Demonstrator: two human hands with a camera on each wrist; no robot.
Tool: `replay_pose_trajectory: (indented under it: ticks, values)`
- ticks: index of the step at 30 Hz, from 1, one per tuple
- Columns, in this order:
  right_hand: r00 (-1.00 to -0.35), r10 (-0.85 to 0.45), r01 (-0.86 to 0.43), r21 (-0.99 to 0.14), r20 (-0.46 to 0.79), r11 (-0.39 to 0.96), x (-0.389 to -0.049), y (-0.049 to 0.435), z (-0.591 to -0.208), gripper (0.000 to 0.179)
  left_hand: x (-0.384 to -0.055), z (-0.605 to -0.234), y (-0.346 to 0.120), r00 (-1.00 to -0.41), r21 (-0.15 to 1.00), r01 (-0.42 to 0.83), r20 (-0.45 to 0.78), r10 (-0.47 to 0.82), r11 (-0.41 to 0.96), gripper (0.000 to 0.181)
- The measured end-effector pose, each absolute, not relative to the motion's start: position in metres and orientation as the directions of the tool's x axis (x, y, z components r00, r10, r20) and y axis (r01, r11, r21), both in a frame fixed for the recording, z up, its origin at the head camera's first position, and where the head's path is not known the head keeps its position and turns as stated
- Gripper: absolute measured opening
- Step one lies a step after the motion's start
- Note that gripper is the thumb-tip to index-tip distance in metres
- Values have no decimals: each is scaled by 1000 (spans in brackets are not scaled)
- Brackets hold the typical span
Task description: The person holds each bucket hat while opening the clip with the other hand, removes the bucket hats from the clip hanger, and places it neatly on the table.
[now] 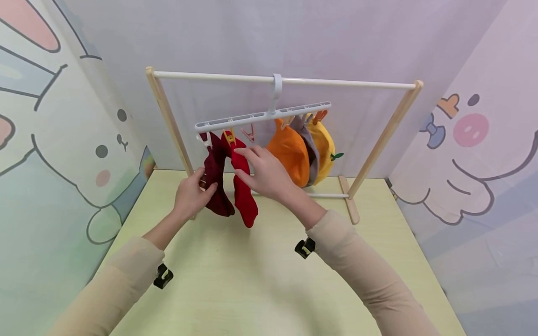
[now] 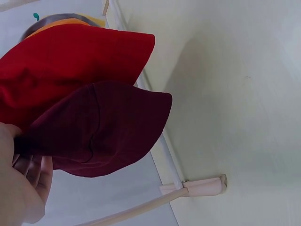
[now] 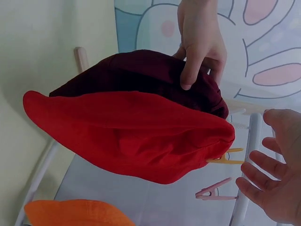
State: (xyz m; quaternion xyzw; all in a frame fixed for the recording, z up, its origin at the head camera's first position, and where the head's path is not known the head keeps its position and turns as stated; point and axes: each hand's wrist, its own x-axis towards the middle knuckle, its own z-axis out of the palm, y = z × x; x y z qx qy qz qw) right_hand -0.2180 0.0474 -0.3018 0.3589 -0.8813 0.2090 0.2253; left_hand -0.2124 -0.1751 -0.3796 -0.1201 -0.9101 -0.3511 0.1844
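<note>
A maroon hat (image 1: 215,170) hangs by a white clip (image 1: 206,141) at the left end of a white hanger (image 1: 235,122). My left hand (image 1: 191,196) pinches this hat at its side, thumb on the near face and fingers behind, as the right wrist view shows. Beside it a red hat (image 1: 244,191) hangs from a yellow clip (image 1: 229,136). My right hand (image 1: 266,171) is close to the red hat's upper part, fingers loosely spread and holding nothing. In the right wrist view that hand (image 3: 277,174) is by the hanger bar, apart from the red hat (image 3: 136,136).
An orange hat (image 1: 290,151), a grey one (image 1: 312,135) and a yellow one (image 1: 325,149) with a green leaf hang on the right half. A pink clip (image 1: 250,134) holds nothing. The rack's white rail (image 1: 210,76) carries the hanger; wooden posts (image 1: 384,135) stand on the table (image 1: 235,289).
</note>
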Motion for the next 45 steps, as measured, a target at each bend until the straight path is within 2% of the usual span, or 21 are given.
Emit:
replay_pose_trajectory:
  ticks: [15,28,39,45]
  values:
    - [-666,-501,-709,-263,552,654,-210,28,-289,45,-198,-381,-167,-884,612,423,442,155,668,26]
    - [-721,-453,-657,-311,524,687,-209,11,-286,46,-186,-377,-160,-898,620,413,401,183,667,23]
    - [-807,-377,-564,-401,455,722,-211,-1,-288,40,-179,-379,-156,-858,597,491,459,231,634,15]
    - [-811,-345,-555,-433,473,711,-212,-1,-294,36,-173,-379,-152,-845,576,511,475,247,638,14]
